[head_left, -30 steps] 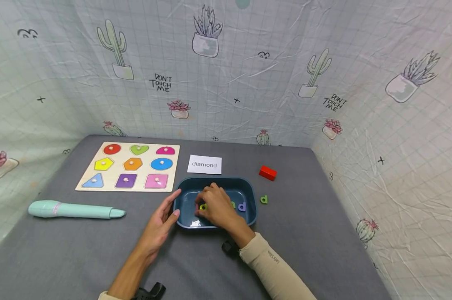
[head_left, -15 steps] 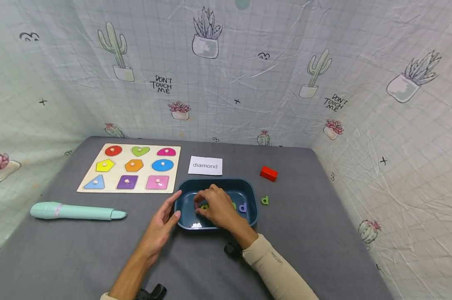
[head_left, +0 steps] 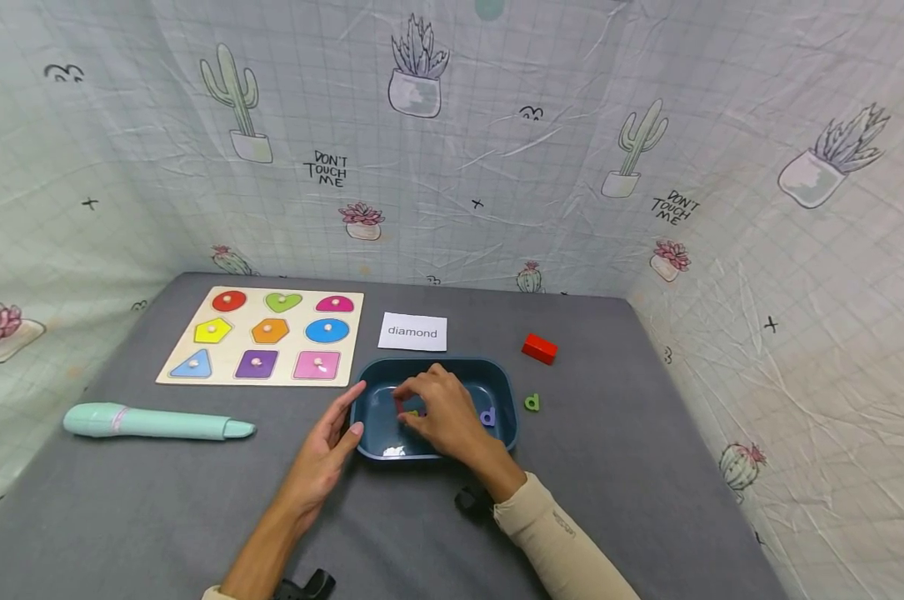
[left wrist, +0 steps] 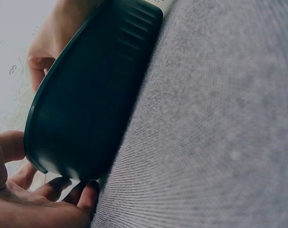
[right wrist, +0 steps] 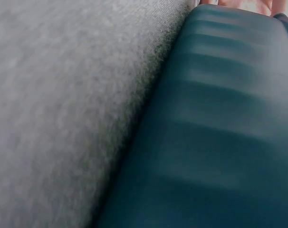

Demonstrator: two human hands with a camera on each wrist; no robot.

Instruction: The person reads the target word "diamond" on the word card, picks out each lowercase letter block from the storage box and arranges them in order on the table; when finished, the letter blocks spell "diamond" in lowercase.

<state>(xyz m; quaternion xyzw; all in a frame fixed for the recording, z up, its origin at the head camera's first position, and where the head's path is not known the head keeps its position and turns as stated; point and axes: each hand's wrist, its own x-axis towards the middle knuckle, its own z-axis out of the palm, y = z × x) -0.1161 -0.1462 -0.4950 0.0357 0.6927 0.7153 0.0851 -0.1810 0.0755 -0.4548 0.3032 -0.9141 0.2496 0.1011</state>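
A dark blue tray [head_left: 380, 455] stands on the grey table, long side toward me. My left hand [head_left: 318, 462] rests against its left end, with fairly straight fingers and the thumb touching the outer wall; the left wrist view shows the fingertips on that wall too. Inside the tray, my right hand [head_left: 446, 414] pinches a small red piece [head_left: 399, 407], probably a letter, between thumb and forefinger. Beside those fingertips a yellow letter [head_left: 412, 413] shows in part. A purple letter d [head_left: 487, 417] lies to the right in the tray. The right hand may hide other letters.
Behind the tray lies a white card [head_left: 412, 332] reading "diamond". A shape puzzle board [head_left: 290, 336] is at the back left, a mint-green marker-shaped object [head_left: 159, 422] at the left. Right of the tray are a green letter d [head_left: 531, 403] and a red block [head_left: 539, 348].
My right hand has shifted slightly right and lifted a little with the red piece, covering a green letter seen before. The left hand stays against the tray's end.
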